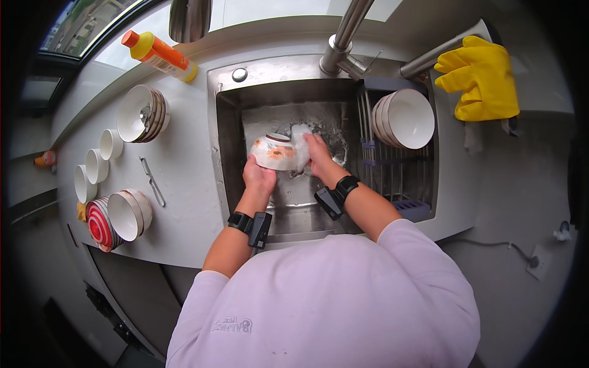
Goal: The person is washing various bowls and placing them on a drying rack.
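Note:
My left hand (260, 175) grips a white bowl with an orange flower pattern (276, 154), its foot ring facing up, over the stainless steel sink (294, 209). Beside the bowl, my right hand (318, 152) holds a white cloth or sponge (301, 145) against or close to its side; the exact contact is hard to see. Water is splashing on the sink floor behind and below them. Several nested white bowls (411, 118) lean in the dish rack (368, 156) at the sink's right side. The faucet (335, 57) rises at the back edge.
On the left counter are stacked bowls with a metal utensil (135, 112), small white cups (96, 165), a peeler (152, 181), more bowls (124, 215) and red-and-white dishes (102, 225). An orange-yellow bottle (163, 57) stands behind. Yellow rubber gloves (483, 80) hang at the right.

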Tool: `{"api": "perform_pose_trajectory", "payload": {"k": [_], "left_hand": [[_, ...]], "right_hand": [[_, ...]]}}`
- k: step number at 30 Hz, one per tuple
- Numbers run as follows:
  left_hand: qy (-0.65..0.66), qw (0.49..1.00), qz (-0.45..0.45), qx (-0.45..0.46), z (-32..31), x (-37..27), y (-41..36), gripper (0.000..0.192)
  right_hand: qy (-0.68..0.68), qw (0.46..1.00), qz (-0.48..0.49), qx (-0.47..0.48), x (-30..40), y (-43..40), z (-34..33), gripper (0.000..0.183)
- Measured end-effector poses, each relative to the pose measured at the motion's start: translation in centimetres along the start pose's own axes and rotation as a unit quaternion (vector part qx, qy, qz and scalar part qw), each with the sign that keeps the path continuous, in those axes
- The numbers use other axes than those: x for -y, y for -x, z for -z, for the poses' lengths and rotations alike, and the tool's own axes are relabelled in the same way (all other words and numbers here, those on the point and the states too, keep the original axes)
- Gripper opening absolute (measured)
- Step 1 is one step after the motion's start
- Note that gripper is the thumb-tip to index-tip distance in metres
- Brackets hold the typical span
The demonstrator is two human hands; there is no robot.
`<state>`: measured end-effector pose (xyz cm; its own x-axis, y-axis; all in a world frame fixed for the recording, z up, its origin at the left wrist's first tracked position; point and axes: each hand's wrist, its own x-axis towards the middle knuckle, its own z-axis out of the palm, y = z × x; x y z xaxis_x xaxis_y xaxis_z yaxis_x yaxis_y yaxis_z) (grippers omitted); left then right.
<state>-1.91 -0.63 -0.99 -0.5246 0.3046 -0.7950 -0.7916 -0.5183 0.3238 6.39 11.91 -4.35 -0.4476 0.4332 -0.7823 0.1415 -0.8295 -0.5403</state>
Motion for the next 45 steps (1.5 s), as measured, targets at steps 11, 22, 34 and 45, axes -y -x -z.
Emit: {"api": "perform_pose_trajectory", "payload": {"k": [11,22,34,45], "left_hand": [[0.0,0.999,0.039,0.033,-1.7,0.6,-0.2,0.05],[-0.05,0.985,0.123,0.111,-1.2,0.0,2.2,0.046],[-0.376,0.919,-0.092,0.072,1.5,-0.2,0.7,0.048],[-0.619,0.731,-0.275,0.079,2.5,-0.4,-1.0,0.048]], "right_hand": [[0.299,0.772,0.557,-0.061,-2.0,2.7,-1.7,0.028],[0.068,0.99,0.12,0.034,1.8,-2.8,1.6,0.021],[0.709,0.644,0.286,-0.006,-1.0,-1.6,4.7,0.033],[0.173,0.925,0.31,0.135,-1.0,4.0,-2.4,0.029]]}}
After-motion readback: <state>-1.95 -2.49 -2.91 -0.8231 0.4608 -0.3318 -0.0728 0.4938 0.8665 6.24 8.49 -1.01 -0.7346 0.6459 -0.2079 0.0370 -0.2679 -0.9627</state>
